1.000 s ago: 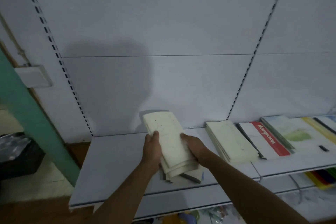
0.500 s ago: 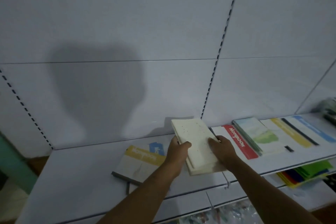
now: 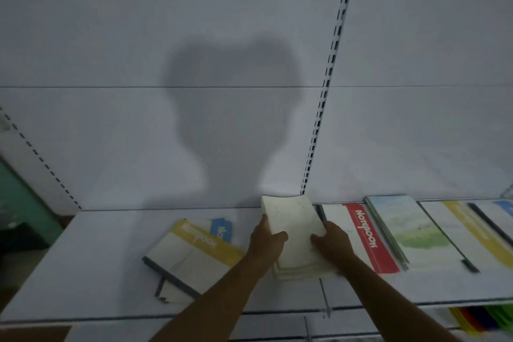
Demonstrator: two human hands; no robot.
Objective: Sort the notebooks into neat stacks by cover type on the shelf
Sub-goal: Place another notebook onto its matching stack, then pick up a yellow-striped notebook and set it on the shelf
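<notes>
Two hands grip a stack of cream notebooks (image 3: 294, 228) on a white shelf (image 3: 83, 272), the left hand (image 3: 265, 241) clasping its left edge, the right hand (image 3: 331, 244) its right. Just right of the grip lies a red-banded notebook (image 3: 366, 236), then a green-and-blue landscape one (image 3: 405, 228). Left of the grip a yellow-banded notebook (image 3: 194, 253) lies askew over a blue-marked one (image 3: 220, 229). A shadow (image 3: 230, 108) falls on the back panel (image 3: 111, 36).

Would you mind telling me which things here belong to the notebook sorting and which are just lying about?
Part of the job:
- cream notebooks, gripped by left hand and right hand
- yellow-band notebook
- red-band notebook
- landscape-cover notebooks
- shelf

Just lying about:
- coloured sheets on the lower shelf
- green post
</notes>
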